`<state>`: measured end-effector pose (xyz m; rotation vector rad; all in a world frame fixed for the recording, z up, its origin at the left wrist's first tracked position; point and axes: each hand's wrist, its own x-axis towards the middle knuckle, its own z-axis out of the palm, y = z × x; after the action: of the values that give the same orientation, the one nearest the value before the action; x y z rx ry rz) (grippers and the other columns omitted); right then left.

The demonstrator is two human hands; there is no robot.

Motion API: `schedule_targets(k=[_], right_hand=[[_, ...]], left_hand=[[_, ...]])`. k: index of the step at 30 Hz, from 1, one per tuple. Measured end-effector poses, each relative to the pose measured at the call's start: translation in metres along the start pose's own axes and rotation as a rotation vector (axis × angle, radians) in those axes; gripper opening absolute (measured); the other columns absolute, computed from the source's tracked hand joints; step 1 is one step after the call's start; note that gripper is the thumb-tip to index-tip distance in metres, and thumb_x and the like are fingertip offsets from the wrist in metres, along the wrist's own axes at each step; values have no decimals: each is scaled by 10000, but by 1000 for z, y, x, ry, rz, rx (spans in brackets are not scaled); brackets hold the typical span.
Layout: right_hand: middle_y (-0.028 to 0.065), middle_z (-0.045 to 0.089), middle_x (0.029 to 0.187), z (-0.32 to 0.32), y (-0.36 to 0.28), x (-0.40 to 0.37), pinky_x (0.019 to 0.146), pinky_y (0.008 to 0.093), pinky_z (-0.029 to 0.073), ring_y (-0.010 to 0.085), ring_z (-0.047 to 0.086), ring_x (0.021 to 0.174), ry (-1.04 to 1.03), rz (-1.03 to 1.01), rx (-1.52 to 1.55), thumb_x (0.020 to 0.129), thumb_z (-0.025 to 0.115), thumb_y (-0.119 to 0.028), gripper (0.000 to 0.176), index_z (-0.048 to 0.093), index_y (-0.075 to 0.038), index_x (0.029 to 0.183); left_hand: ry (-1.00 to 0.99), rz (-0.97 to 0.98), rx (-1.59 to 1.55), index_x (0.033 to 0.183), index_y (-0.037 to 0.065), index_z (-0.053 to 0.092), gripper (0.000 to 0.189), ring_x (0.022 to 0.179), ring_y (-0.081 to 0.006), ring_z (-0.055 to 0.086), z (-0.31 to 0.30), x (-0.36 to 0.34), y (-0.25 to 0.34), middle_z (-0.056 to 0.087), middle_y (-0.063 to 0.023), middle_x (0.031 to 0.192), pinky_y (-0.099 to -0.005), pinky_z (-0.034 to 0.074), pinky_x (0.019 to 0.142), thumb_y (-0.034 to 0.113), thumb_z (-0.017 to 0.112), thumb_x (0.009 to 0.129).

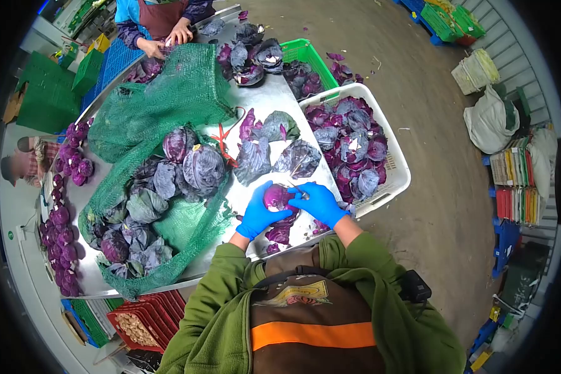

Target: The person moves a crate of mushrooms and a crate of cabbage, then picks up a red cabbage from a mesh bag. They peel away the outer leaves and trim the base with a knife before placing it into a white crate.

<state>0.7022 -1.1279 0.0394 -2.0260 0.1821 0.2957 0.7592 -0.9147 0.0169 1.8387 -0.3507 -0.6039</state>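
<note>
A slack, crumpled green net (168, 106) spills leafy purple heads (196, 165) over the steel bench (274, 103). The blue-gloved left hand (258, 215) curls its fingers round a smooth round cabbage (276, 196) at the bench's near edge. The right hand (320, 203) lies against it; I cannot tell its grip. A white slatted crate (397, 177) holds loose leaves (349, 140).

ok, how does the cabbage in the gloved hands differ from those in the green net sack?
The held cabbage is bright purple; the sack cabbages wear dull grey-blue outer leaves. The held cabbage looks smaller than the sack cabbages. It sits gripped in the left hand with the right hand on it; the sack cabbages lie in the net sack. Both are red cabbages.
</note>
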Motion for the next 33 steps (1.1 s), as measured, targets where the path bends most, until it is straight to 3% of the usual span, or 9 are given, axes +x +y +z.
schedule_targets(k=[5,9,11,15,19,22,25,27,33], right_hand=[[80,690,920,-6,-10,-1,760,381,525,273,671,856,38,-154,-222,801,747,-378,363,723,-175,1101],[80,693,911,-9,-5,3,728,381,532,274,682,819,-52,27,-46,786,757,-368,375,722,-157,1094],[84,695,884,-5,-8,1,707,376,535,267,683,772,38,-195,-274,800,746,-328,329,728,-147,1074],[82,693,827,1,18,8,667,339,531,214,673,703,78,-202,-125,828,713,-243,262,724,-105,1051],[36,666,784,-5,78,36,567,279,501,100,600,647,292,440,468,851,690,-164,235,701,-29,1044],[35,660,806,4,53,28,554,269,495,94,590,638,323,299,369,824,769,-294,383,691,-38,1099],[66,677,928,2,3,20,644,294,517,130,625,723,-81,379,328,767,801,-478,579,687,-57,1148],[99,701,946,15,8,25,739,342,525,204,662,801,-101,103,160,756,796,-497,583,701,-40,1106],[161,708,932,3,17,47,801,392,519,297,682,860,-346,167,128,743,782,-468,493,721,-42,982]], left_hand=[[-45,23,-15,1394,-13,392,991,1233,-292,511,0,1,-5,482,-190,1328,-380,422,1047,370,912,644],[-78,57,84,1390,-10,397,981,1227,-304,512,-1,7,-1,483,-195,1318,-386,417,1052,353,911,637],[-92,34,42,1392,-5,398,980,1230,-305,509,-2,9,-1,482,-193,1319,-389,416,1053,347,912,635],[-73,22,19,1401,7,400,982,1247,-303,493,-4,4,-5,488,-180,1311,-395,404,1069,326,915,629],[-98,-16,-54,1421,9,387,1010,1283,-295,469,-15,-11,-1,469,-175,1353,-390,384,1095,319,921,621],[-119,-61,-51,1475,19,315,1111,1329,-283,433,-22,-19,-9,395,-176,1457,-386,356,1124,331,932,605],[-131,-85,-148,1485,31,297,1142,1347,-312,408,-21,-22,-5,389,-188,1456,-411,334,1138,344,937,593],[-141,-29,-14,1488,43,298,1150,1357,-330,391,-24,-22,-4,383,-194,1458,-424,322,1143,348,939,583],[-210,49,136,1485,85,315,1161,1359,-363,374,-23,-25,6,383,-194,1447,-452,304,1142,351,947,548]])
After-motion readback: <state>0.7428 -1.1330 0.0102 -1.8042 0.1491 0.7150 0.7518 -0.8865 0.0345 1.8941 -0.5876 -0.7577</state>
